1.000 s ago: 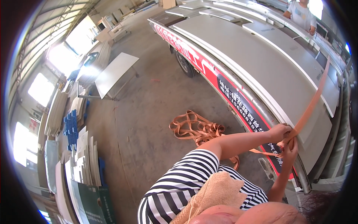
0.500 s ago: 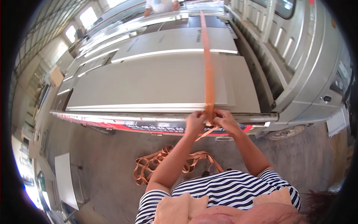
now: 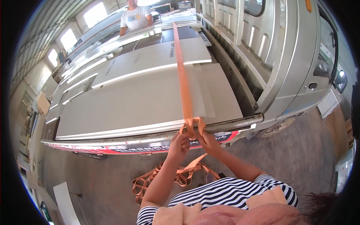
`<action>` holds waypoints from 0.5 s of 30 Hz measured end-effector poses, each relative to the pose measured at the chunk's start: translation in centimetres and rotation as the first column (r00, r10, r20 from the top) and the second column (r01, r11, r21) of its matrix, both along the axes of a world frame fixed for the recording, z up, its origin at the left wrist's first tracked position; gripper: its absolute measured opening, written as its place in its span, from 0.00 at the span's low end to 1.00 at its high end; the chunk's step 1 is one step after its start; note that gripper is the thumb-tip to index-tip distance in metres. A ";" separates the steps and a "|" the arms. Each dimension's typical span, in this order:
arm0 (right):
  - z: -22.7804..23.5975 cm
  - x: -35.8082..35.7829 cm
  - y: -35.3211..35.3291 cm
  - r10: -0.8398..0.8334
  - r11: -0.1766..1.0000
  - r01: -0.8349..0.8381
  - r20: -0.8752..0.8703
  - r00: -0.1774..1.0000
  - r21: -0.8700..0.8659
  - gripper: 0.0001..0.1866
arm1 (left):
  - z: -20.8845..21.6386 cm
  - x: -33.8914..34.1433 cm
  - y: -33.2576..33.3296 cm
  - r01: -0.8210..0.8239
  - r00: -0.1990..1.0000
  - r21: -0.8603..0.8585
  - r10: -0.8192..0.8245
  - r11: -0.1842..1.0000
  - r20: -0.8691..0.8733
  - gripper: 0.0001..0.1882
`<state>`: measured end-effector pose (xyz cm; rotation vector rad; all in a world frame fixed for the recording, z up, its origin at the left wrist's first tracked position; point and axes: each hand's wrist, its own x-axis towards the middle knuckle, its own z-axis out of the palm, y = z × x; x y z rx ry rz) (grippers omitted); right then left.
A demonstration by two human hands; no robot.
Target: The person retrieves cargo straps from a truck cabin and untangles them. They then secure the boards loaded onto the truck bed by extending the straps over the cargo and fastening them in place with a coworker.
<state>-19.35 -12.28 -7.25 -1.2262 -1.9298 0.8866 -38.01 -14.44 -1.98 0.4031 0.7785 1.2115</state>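
Observation:
An orange strap runs over a stack of flat grey panels on a truck bed and comes down to the metal side rail. Around the rail it forms loops and what looks like a knot. My left hand is closed on the strap just below the rail, at the left of the loops. Closed on a loop at the right side is my right hand. The spare length of strap lies in loose coils on the floor beneath my arms.
Across the load stands another person in a white shirt. The truck cab rises at the right, with a metal rack along the bed's end. A white board leans at the lower left.
My view has shifted, so the load sits further left and lower. A strap loop now stands up at the right of the rail, and the other person shows more fully.

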 end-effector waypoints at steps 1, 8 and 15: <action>0.7 -0.5 0.4 -0.030 0.994 0.009 -0.202 0.979 -0.106 0.10 | -0.1 -0.4 0.0 -0.025 0.999 -0.070 0.022 0.997 -0.035 0.03; -1.2 -1.6 -5.9 -0.021 0.749 -0.175 -0.287 0.958 -0.639 0.12 | -0.9 -0.7 0.2 -0.049 0.991 0.168 0.026 0.985 0.133 0.10; -1.1 -2.6 -1.9 -0.393 0.627 -0.270 -0.596 0.701 -0.731 0.19 | -2.7 -0.3 -3.2 -0.187 0.974 0.232 0.151 0.955 0.167 0.11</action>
